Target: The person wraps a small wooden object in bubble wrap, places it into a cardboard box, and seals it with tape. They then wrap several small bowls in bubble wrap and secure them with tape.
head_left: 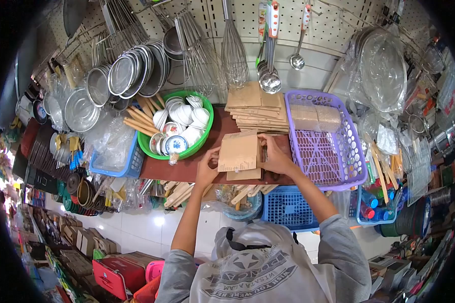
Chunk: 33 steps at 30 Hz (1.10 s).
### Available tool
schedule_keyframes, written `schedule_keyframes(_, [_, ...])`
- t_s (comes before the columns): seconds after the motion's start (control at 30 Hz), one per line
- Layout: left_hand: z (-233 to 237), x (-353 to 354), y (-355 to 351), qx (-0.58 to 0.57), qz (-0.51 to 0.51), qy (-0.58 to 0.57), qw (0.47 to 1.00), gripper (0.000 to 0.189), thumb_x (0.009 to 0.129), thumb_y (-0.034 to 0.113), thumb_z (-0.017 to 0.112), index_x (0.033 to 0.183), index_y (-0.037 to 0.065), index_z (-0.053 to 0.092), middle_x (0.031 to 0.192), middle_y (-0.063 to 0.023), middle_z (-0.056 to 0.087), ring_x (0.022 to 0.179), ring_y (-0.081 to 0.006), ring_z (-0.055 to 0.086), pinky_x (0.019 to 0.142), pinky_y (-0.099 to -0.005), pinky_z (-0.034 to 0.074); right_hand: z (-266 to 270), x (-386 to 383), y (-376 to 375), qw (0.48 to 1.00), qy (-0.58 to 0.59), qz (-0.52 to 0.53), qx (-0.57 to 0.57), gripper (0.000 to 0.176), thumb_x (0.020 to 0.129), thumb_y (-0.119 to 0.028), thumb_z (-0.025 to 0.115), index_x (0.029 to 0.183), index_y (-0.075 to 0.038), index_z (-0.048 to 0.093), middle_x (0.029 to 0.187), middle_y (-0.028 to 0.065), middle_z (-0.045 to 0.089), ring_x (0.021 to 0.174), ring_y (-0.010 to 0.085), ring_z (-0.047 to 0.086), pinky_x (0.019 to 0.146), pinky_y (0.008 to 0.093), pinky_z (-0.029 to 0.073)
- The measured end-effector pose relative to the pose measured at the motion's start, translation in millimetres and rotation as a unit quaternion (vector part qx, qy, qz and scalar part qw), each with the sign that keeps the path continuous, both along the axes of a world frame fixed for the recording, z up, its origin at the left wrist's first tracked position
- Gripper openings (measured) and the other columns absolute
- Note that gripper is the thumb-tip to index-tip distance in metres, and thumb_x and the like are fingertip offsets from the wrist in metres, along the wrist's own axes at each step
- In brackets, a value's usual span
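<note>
— You held the bundle of paper bags [239,151] upright over the desk [187,169], just left of the purple basket [350,151].

— Yes, and your left hand [206,169] had its grip clamped on the bundle's lower left corner, with the thumb on the front face.

— Your right hand [277,157] sat between the bundle and the purple basket. Its grip was closed on the bundle's right edge, fingers curled round the side.

— Another flat bag [243,174] lay on the desk under the bundle. Whether the two touched could not be told.

— The bigger stack of bags [255,108] rested farther back, right beside the purple basket's far left corner.

— Inside the purple basket, at its far end, lay two wrapped blocks [316,117].

— Well left of the purple basket, beyond your left hand, the green bowl [145,145] held small china bowls [187,121]. A blue basket [134,161] sat against the green bowl's farther side.

— Above the purple basket's far left corner, ladles [270,78] and a whisk [234,58] hung on the wall.

— Just below the purple basket's near left corner, a blue crate [288,207] sat lower than the desk.
</note>
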State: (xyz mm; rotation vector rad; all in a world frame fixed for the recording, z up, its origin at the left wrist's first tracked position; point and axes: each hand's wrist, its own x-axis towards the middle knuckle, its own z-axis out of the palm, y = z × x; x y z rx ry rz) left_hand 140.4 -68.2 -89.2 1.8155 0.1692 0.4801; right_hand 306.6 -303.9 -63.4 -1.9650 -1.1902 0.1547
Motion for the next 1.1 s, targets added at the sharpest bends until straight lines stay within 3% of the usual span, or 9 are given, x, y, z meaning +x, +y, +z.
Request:
schedule_keyframes(0.07, [11, -4, -1, -0.078, 0.002, -0.013, 0.997, 0.048, 0.08, -0.005, 0.071, 0.124, 0.004, 0.055, 0.095, -0.0042, 0.066, 0.088, -0.0098, 0.062, 0.076, -0.0234, 0.049, 24, -1, 0, 0.997, -0.048, 0.026, 0.045, 0.091, 0.071, -0.023, 0.083, 0.14, -0.005, 0.025, 0.123, 0.0174, 0.051, 0.109, 0.0316, 0.057, 0.093, 0.04, 0.048])
schedule_keyframes(0.17, [21, -6, -9, -0.125, 0.024, -0.045, 0.991, 0.039, 0.083, -0.006, 0.069, 0.119, 0.003, 0.055, 0.095, -0.0024, 0.061, 0.084, -0.0063, 0.058, 0.073, -0.0199, 0.047, 47, -2, -1, 0.979, 0.185, 0.058, 0.056, 0.087, 0.076, -0.023, 0.081, 0.14, -0.006, 0.026, 0.121, 0.0174, 0.052, 0.107, 0.0263, 0.058, 0.089, 0.0383, 0.051])
schedule_keyframes(0.27, [59, -4, -37, -0.152, 0.104, -0.083, 0.979, 0.029, 0.085, -0.004, 0.07, 0.109, 0.002, 0.054, 0.09, -0.0005, 0.053, 0.075, -0.0045, 0.052, 0.067, -0.0195, 0.044, 51, 4, -1, 0.955, 0.285, 0.06, 0.056, 0.083, 0.085, -0.019, 0.076, 0.146, -0.014, 0.021, 0.123, 0.0154, 0.051, 0.106, 0.0207, 0.059, 0.087, 0.0339, 0.051])
schedule_keyframes(0.37, [35, 1, -40, -0.136, 0.13, -0.111, 0.976, 0.021, 0.086, -0.002, 0.07, 0.1, 0.003, 0.056, 0.091, -0.0004, 0.051, 0.074, -0.0043, 0.049, 0.067, -0.0196, 0.043, 44, 6, -2, 0.936, 0.335, 0.076, 0.081, 0.074, 0.088, -0.019, 0.073, 0.147, -0.015, 0.028, 0.127, 0.0129, 0.053, 0.101, 0.0162, 0.06, 0.084, 0.0297, 0.051])
schedule_keyframes(0.5, [49, -1, -49, 0.06, 0.147, -0.107, 0.981, 0.013, 0.09, 0.01, 0.069, 0.1, 0.003, 0.065, 0.099, -0.0037, 0.051, 0.082, -0.0093, 0.052, 0.07, -0.0233, 0.044, 42, 11, -4, 0.914, 0.388, 0.082, 0.089, 0.06, 0.09, -0.019, 0.069, 0.143, -0.012, 0.04, 0.132, 0.0093, 0.052, 0.105, 0.015, 0.059, 0.086, 0.0288, 0.05])
schedule_keyframes(0.6, [40, 2, -40, 0.104, 0.123, -0.156, 0.975, 0.038, 0.091, 0.035, 0.067, 0.115, 0.006, 0.064, 0.111, -0.0085, 0.052, 0.1, -0.0179, 0.054, 0.082, -0.0293, 0.045, 35, 15, -4, 0.904, 0.412, 0.061, 0.092, 0.055, 0.091, -0.021, 0.067, 0.141, -0.011, 0.044, 0.131, 0.0066, 0.053, 0.101, 0.0134, 0.059, 0.083, 0.0276, 0.05])
schedule_keyframes(0.83, [41, -4, -51, 0.146, 0.098, -0.116, 0.978, 0.06, 0.078, 0.043, 0.077, 0.124, 0.01, 0.058, 0.133, -0.0132, 0.043, 0.12, -0.0295, 0.045, 0.1, -0.0445, 0.036, 42, 9, -1, 0.887, 0.453, 0.049, 0.077, 0.051, 0.093, -0.023, 0.066, 0.139, -0.013, 0.046, 0.125, 0.0072, 0.057, 0.1, 0.0152, 0.063, 0.071, 0.0268, 0.058])
schedule_keyframes(0.93, [24, -2, -48, 0.16, 0.137, -0.072, 0.975, 0.06, 0.083, 0.023, 0.074, 0.133, 0.005, 0.046, 0.137, -0.0143, 0.037, 0.127, -0.0304, 0.042, 0.104, -0.0426, 0.038, 45, 8, 0, 0.894, 0.442, 0.063, 0.044, 0.051, 0.093, -0.022, 0.066, 0.14, -0.014, 0.046, 0.125, 0.0066, 0.057, 0.101, 0.016, 0.064, 0.071, 0.0292, 0.061])
schedule_keyframes(1.1, [22, 2, -65, 0.01, 0.156, -0.072, 0.985, 0.076, 0.09, 0.027, 0.067, 0.147, 0.005, 0.023, 0.144, -0.0176, 0.033, 0.132, -0.0294, 0.036, 0.112, -0.0426, 0.029, 33, 15, 0, 0.905, 0.413, 0.095, 0.048, 0.052, 0.094, -0.026, 0.065, 0.141, -0.016, 0.046, 0.127, 0.007, 0.057, 0.099, 0.0165, 0.065, 0.072, 0.0286, 0.059])
